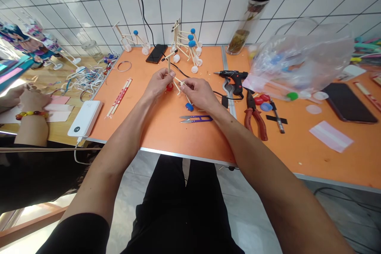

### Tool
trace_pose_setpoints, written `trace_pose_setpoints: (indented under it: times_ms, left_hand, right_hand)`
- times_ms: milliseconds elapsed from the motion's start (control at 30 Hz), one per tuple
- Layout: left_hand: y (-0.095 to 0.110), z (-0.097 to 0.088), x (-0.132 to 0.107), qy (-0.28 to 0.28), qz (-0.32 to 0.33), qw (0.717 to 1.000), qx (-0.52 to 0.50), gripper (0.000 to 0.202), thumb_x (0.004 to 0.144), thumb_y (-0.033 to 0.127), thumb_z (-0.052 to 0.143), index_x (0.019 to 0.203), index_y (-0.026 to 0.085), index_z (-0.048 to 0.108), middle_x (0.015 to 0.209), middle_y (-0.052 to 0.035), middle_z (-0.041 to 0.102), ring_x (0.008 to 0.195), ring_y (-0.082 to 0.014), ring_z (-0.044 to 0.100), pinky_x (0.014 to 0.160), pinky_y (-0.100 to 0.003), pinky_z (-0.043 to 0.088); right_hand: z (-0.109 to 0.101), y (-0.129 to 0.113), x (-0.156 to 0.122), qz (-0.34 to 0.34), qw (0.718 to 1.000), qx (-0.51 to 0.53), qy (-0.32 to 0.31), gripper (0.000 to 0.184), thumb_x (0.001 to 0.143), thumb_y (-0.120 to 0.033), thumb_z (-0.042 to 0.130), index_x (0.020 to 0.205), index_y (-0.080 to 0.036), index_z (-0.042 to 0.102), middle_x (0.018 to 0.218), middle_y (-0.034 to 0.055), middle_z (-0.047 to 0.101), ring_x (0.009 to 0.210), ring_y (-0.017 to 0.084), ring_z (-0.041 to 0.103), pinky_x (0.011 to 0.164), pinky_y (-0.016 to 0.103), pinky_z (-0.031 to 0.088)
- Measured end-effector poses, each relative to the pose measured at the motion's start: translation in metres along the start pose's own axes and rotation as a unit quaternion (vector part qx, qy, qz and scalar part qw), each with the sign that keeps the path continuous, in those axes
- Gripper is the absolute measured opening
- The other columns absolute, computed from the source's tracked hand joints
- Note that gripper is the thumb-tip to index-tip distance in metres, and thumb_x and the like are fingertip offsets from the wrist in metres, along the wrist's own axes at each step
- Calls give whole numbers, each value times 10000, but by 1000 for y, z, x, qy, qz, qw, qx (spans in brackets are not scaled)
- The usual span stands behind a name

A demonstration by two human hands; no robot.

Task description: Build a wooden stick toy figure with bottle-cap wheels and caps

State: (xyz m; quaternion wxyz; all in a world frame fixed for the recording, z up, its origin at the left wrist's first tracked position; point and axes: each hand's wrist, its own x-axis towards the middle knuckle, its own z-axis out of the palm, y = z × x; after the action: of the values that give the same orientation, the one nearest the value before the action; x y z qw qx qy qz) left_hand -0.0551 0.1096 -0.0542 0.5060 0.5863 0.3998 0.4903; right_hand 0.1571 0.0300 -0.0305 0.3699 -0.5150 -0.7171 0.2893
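Note:
Between both hands is a small frame of wooden sticks (177,81), with a red cap by the left fingers and a blue cap (189,106) below the right. My left hand (160,82) is closed around its upright stick. Fingers of my right hand (197,90) pinch the frame where its sticks meet; the exact grip is partly hidden. Purple-handled thread snips (196,119) lie on the orange table just below the hands. Behind them stands a bigger stick model (181,41) with blue balls and white round feet.
A black glue gun (233,77), red-handled pliers (255,117) and a plastic bag (300,59) lie to the right. A tall glass bottle (245,24) stands by the wall. Leftward are wrapped chopsticks (119,98), a white power bank (85,118) and another person's hands (31,101).

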Motion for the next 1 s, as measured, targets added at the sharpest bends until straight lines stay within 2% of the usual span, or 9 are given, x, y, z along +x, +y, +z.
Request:
trace_pose_setpoints:
  times_ms: [200,400,567,800,1000]
  left_hand:
    - [5,3,-3,8,-7,1000,15,268,1128,261,857,910,256,700,630,44,629,583,-144,580,640,-274,456]
    - [11,5,-6,12,-13,1000,9,279,1160,190,761,894,248,700,609,37,644,563,-147,584,635,-273,447]
    - [11,5,-6,14,-12,1000,12,302,1153,190,783,874,254,688,607,40,640,560,-148,584,635,-276,447]
    - [7,2,-4,12,-9,1000,10,291,1145,201,795,876,251,694,622,35,636,581,-151,580,648,-279,478]
    - [8,-2,-4,20,-10,999,33,307,1094,323,935,889,253,717,641,35,636,586,-147,576,648,-282,495]
  right_hand:
    - [4,3,1,8,999,38,2,253,1141,-327,700,902,-244,699,804,-19,598,801,205,521,800,393,355]
    - [6,2,0,0,999,32,19,269,1124,-298,700,864,-253,649,775,-30,550,797,198,499,787,388,327]
    - [9,3,1,0,999,28,30,293,1130,-295,714,853,-256,625,767,-39,502,792,191,470,781,389,312]
    - [9,2,0,1,999,27,22,256,1140,-277,709,891,-250,658,784,-34,541,804,199,521,792,395,335]
    - [6,0,-3,5,1000,-7,21,228,1123,-283,718,899,-253,685,830,-13,646,842,215,608,816,373,423]
